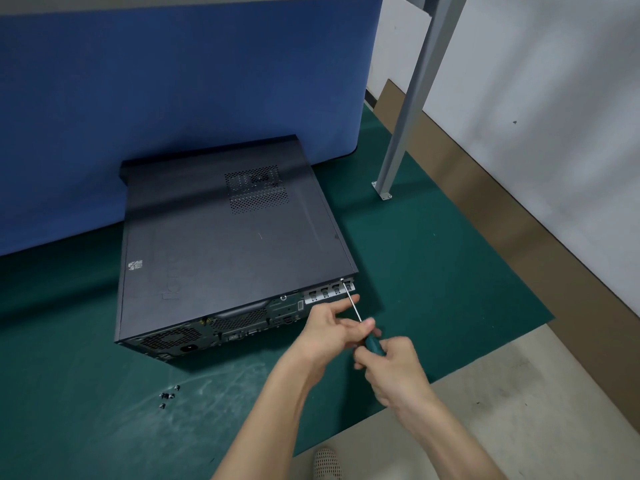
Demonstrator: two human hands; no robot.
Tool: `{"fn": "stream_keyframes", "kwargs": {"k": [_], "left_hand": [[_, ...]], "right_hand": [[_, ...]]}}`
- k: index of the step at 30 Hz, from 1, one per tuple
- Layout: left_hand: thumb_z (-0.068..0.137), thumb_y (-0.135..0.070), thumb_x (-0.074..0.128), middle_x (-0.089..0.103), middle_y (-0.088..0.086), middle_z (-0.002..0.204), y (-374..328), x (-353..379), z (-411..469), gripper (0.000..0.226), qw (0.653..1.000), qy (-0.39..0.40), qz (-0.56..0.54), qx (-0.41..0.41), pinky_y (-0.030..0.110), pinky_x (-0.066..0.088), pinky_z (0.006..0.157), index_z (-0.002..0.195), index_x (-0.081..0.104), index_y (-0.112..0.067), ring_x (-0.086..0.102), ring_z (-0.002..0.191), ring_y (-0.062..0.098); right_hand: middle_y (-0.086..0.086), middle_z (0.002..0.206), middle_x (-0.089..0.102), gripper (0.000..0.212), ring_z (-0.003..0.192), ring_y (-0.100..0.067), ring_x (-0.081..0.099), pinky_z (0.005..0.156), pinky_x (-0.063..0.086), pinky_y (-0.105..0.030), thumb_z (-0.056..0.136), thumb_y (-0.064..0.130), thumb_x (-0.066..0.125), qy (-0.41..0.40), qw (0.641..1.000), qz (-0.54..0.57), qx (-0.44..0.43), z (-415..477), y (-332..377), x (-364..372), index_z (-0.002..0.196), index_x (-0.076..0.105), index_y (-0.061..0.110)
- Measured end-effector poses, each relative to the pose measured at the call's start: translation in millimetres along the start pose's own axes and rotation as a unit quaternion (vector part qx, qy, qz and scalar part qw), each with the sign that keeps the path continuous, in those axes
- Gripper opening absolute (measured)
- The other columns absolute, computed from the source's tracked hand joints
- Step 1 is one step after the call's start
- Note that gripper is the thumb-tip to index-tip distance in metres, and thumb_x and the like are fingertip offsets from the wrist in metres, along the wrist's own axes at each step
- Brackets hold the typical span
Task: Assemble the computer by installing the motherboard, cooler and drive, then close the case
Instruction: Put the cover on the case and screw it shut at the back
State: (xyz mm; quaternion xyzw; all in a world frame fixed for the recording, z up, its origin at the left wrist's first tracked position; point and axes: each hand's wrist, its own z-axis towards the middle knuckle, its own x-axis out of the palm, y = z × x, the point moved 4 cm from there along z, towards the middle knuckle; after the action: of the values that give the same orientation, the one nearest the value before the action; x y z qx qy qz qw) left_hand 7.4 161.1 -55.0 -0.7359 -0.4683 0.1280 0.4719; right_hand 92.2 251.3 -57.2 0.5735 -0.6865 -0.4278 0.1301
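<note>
Covering floor: green mat [433, 271], with a blue panel [173, 98] standing at its far edge.
Post: grey [408, 109], bolted down at far right, well apart from the work.
Case: black [225, 244], on the mat just before the panel, flat on its side with the vented side panel up and closed.
Case axis: long axis runs near to far. Rear ports face the person, front end points at the panel.
Right hand: [394, 368] wrapped around the teal handle.
Left hand: [329, 327] fingers half-curled, thumb and fingertips steadying the bare shaft.
Screwdriver: [374, 344] long axis slants from the handle near the person up and left to the case. Tip points at the rear's upper right corner.
Shoe: mesh toe [327, 462] at bottom edge, off the mat.
Screw: [342, 279] at that corner, tip on it; how far it is seated I cannot tell.
Loose screws: small cluster [169, 395] on the mat, near the case's rear left corner.
</note>
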Motion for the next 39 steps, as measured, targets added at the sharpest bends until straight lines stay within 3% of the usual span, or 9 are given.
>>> {"fn": "stream_keyframes", "kwargs": {"k": [3,7,13,17,20,25,31,36,39], "left_hand": [[0.088,0.009,0.057,0.074,0.01,0.091,-5,-6,-2,0.037,1.0,0.003,-0.015,0.009,0.037,0.053,0.086,0.124,0.053,0.0,0.068,0.083,0.017],[0.09,0.01,0.052,0.072,0.003,0.07,-5,-1,3,0.029,0.996,-0.082,0.028,0.034,0.028,0.054,0.078,0.118,0.057,0.004,0.067,0.077,0.015],[0.091,0.013,0.048,0.072,0.014,0.092,5,0,-4,0.045,0.993,0.029,-0.112,0.019,0.028,0.051,0.058,0.131,0.043,-0.007,0.068,0.081,0.024],[0.08,0.006,0.069,0.068,0.01,0.072,5,5,1,0.051,0.995,-0.094,0.0,0.027,0.024,0.053,0.065,0.126,0.052,-0.006,0.065,0.064,0.015],[0.071,-0.014,0.082,0.059,0.004,0.071,-5,-1,1,0.04,0.989,-0.13,0.062,0.045,0.017,0.044,0.069,0.107,0.064,-0.011,0.053,0.064,0.011],[0.089,0.013,0.051,0.07,0.02,0.094,-2,2,-6,0.048,0.992,0.015,-0.122,-0.01,0.033,0.057,0.073,0.132,0.042,-0.007,0.069,0.082,0.03],[0.08,0.003,0.07,0.072,0.014,0.081,-2,7,-2,0.061,0.995,-0.094,-0.005,0.023,0.023,0.053,0.082,0.135,0.046,-0.003,0.068,0.075,0.017],[0.086,0.007,0.061,0.073,0.013,0.09,-3,4,-10,0.058,0.993,-0.032,-0.113,0.017,0.022,0.054,0.061,0.138,0.038,-0.001,0.07,0.076,0.016],[0.083,0.01,0.063,0.072,0.006,0.072,-6,7,-4,0.055,0.995,-0.078,-0.068,0.013,0.019,0.049,0.053,0.134,0.042,0.003,0.068,0.064,0.011]], "right_hand": [[-0.001,0.043,0.027,0.02,0.03,-0.008,0.016,0.034,0.013,-0.013,0.085,0.005,0.063,0.117,0.966,0.218,0.08,0,0,0,0.066,0.054,0.003],[-0.001,0.046,0.027,0.017,0.032,-0.009,0.016,0.034,0.013,-0.014,0.08,0.003,0.062,0.14,0.966,0.2,0.088,-2,-2,10,0.067,0.051,0.005],[0.006,0.039,0.023,0.021,0.027,-0.005,0.014,0.029,0.009,-0.014,0.072,0.007,0.063,0.222,0.895,0.334,0.192,-4,-4,22,0.054,0.052,0.008],[-0.001,0.049,0.038,0.026,0.036,-0.012,0.021,0.036,0.015,-0.019,0.076,0.011,0.068,0.079,0.99,0.092,0.077,-1,-8,13,0.057,0.05,0.012],[0.002,0.044,0.038,0.036,0.038,-0.016,0.029,0.04,0.019,-0.022,0.079,0.014,0.065,-0.055,0.991,-0.125,0.013,-2,-1,3,0.053,0.041,0.012],[0.001,0.043,0.026,0.032,0.028,-0.007,0.014,0.031,0.012,-0.012,0.084,0.007,0.058,0.166,0.931,0.28,0.168,-2,3,13,0.056,0.043,0.013],[0.0,0.05,0.045,0.031,0.042,-0.02,0.037,0.043,0.026,-0.023,0.084,0.024,0.063,-0.059,0.985,-0.16,0.014,-2,2,4,0.062,0.047,0.011],[0.003,0.043,0.024,0.032,0.027,-0.006,0.015,0.029,0.012,-0.012,0.087,0.008,0.055,0.159,0.932,0.27,0.183,0,4,11,0.057,0.044,0.011],[0.001,0.047,0.03,0.028,0.031,-0.007,0.019,0.031,0.015,-0.015,0.082,0.011,0.063,0.134,0.953,0.22,0.16,-1,1,9,0.062,0.044,0.012]]}}
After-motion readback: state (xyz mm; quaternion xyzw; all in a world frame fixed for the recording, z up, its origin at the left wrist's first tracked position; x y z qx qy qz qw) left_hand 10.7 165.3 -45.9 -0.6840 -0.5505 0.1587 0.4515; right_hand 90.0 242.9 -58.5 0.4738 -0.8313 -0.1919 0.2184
